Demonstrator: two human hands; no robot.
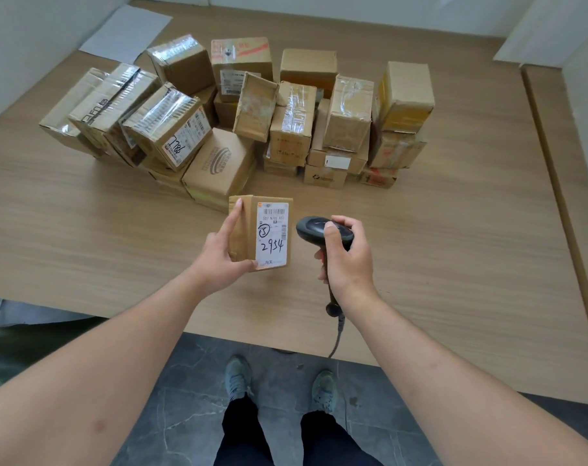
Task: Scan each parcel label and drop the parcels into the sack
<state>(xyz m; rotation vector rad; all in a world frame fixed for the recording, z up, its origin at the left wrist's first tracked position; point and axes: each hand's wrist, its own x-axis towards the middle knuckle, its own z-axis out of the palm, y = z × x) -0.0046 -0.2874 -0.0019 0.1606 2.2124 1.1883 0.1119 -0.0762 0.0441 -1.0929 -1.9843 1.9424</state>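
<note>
Head view: parcel [248,232] between left hand [220,255] thumb and forefinger.

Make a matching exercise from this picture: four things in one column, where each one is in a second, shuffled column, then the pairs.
Things:
1. small parcel
2. scanner
3. white sheet
4. parcel pile

Places:
A. far left corner of the table
B. gripped in the right hand
C. middle of the table, beyond the hands
D. held in the left hand, label up

Pairs: 1-D, 2-B, 3-A, 4-C
</note>
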